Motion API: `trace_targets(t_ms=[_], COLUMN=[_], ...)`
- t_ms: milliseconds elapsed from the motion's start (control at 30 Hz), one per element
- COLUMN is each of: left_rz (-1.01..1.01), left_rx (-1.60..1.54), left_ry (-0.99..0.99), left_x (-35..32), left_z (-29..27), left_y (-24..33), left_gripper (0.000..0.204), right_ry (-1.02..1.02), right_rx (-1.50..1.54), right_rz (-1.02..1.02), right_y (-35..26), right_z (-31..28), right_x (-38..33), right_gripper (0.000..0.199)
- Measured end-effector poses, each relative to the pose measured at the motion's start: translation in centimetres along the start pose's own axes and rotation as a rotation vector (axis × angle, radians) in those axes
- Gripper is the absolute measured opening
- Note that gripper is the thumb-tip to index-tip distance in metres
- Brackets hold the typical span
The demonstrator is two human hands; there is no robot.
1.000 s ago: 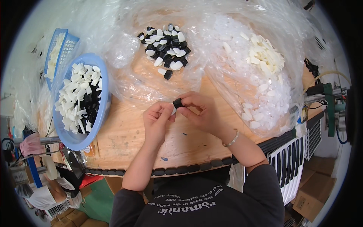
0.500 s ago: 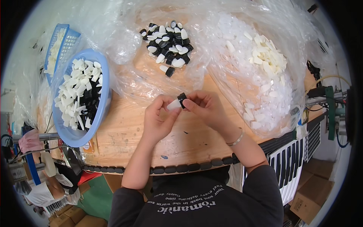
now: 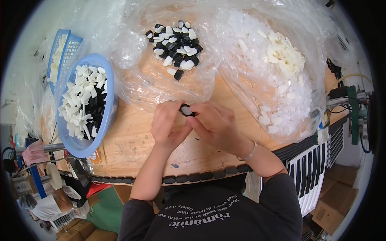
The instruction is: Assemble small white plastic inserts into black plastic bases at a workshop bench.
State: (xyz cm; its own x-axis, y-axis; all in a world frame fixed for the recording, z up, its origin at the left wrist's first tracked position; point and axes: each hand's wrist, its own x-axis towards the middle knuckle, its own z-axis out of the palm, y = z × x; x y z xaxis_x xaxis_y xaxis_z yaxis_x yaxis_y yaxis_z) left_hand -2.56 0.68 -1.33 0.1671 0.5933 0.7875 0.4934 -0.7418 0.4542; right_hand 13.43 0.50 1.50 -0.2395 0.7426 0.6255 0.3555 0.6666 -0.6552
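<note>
Between my two hands, near the middle of the table, is a small black cap (image 3: 183, 112) with a pale grey oval face turned up. My left hand (image 3: 165, 122) pinches its left side. The fingers of my right hand (image 3: 217, 123) close on its right side, and the thumb lies below it. The white piece seen with it before is mostly hidden now. Beyond my hands lies a single black cap (image 3: 178, 75) with a white tongue-shaped piece attached. Behind that sits a heap of similar black-and-white pieces (image 3: 177, 46) on clear plastic.
At the left stands a blue basin (image 3: 112, 102) of white and black pieces, with a blue basket (image 3: 74, 45) behind it. A clear plastic bag (image 3: 251, 102) at the right holds translucent pieces and cream pieces (image 3: 282, 54). Black pads line the wooden table's (image 3: 128, 148) near edge.
Between my hands the black cap has turned, so its oval face shows and the white piece is hidden. My fingers have closed further round it, and my hands are nearer together.
</note>
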Motion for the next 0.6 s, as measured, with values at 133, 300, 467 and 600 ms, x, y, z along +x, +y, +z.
trace_targets(t_ms=[133,300,467,600], left_rz=[-0.019,0.03,-0.047,-0.204], left_rx=[-0.063,-0.08,-0.017,-0.175], left_ry=[0.063,0.074,0.084,0.156], left_x=[0.0,0.2,-0.3,-1.0], left_z=[0.1,0.3,-0.3,-1.2], left_y=[-0.2,-0.2,-0.6,-0.8], left_gripper=[0.049,0.046,0.046,0.047], right_ry=[-0.008,-0.05,0.033,0.309], right_rx=[0.039,-0.068,-0.18,-0.238], right_rz=[0.049,-0.119,-0.181,0.306], right_y=[-0.1,-0.3,1.4,5.0], right_z=[-0.4,-0.8,-3.1,-10.9], right_x=[-0.1,0.1,1.2,3.4], right_gripper=[0.013,0.014,0.016,0.012])
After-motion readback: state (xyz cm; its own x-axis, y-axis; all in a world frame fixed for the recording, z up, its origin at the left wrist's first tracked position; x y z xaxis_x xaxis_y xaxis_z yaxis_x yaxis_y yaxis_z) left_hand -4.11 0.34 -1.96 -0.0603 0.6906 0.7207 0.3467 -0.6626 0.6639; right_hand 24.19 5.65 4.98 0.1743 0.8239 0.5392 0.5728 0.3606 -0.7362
